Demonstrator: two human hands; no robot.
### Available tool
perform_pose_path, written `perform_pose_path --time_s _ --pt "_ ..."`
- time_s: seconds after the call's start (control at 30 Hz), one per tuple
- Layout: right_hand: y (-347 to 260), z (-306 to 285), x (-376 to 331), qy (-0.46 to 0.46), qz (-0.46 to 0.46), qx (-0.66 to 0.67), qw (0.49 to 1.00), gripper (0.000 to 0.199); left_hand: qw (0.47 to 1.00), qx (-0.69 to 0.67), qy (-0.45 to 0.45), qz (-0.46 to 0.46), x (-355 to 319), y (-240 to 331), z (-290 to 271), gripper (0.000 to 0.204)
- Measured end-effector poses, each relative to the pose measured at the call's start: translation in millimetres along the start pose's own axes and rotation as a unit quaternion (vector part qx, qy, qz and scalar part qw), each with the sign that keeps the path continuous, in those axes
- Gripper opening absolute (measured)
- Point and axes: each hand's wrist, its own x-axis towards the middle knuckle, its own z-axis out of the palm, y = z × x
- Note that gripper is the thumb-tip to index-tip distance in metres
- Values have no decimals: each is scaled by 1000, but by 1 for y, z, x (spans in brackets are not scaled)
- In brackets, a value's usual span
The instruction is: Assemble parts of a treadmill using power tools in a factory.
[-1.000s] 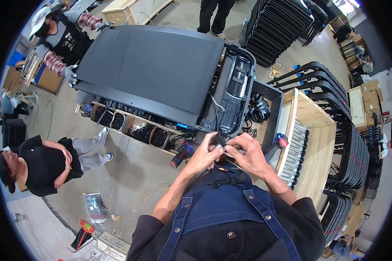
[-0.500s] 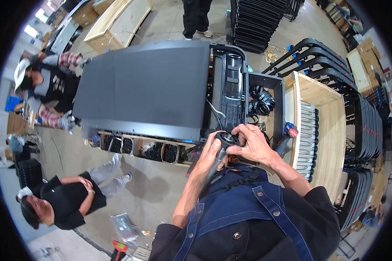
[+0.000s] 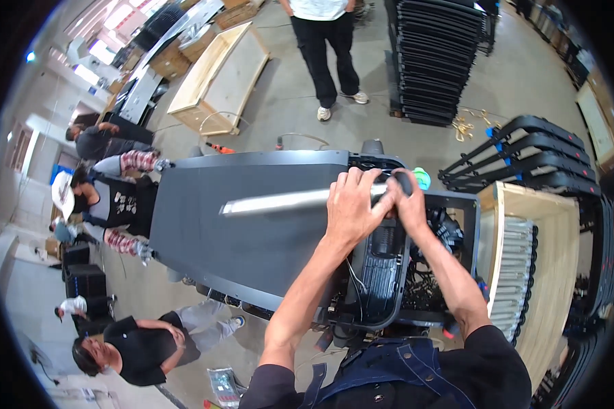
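Note:
A shiny metal roller (image 3: pixel 280 202) with a black round end lies level in the air above the treadmill's dark belt, its far end smeared by motion. My left hand (image 3: pixel 351 204) wraps round the roller near its black end. At that end my right hand (image 3: pixel 408 210) grips the black round part, which the fingers partly hide. Below my hands is the treadmill's front frame (image 3: pixel 399 279), with a ribbed black part and a loose white wire inside. The belt (image 3: pixel 252 252) stretches away to the left.
A wooden crate (image 3: pixel 501 204) of similar rollers stands on the right, beside a dark bin (image 3: pixel 467 198) of black parts. Black frames (image 3: pixel 546 153) are stacked beyond. A gloved co-worker (image 3: pixel 126 198) is at the treadmill's left end. Other people stand nearby.
Both hands have moved up and away from my body, over the treadmill. The roller, earlier held end-up near my waist, now lies sideways across the belt. My view has shifted too.

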Motion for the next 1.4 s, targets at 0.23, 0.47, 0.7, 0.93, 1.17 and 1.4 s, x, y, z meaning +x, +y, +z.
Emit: perform_pose_path --time_s 0.23,0.47,0.7,0.93,1.17,1.4 --pt "21 6 136 28 80 -35 996 80 989 139 -34 -41 21 -176 44 27" --pt "8 30 190 -94 170 -52 980 72 964 177 -197 -18 61 -182 -6 14" --pt "-40 112 205 -344 164 -169 909 83 983 179 39 -20 30 -147 -3 18" --pt "-27 167 199 -475 117 -453 745 108 959 106 153 -213 -135 -69 -61 23" --pt "-37 188 195 -513 114 -487 697 98 788 -219 141 -558 -335 -25 -47 23" --pt "12 129 184 -380 168 -204 886 70 764 -250 225 -551 -339 -4 -9 22"
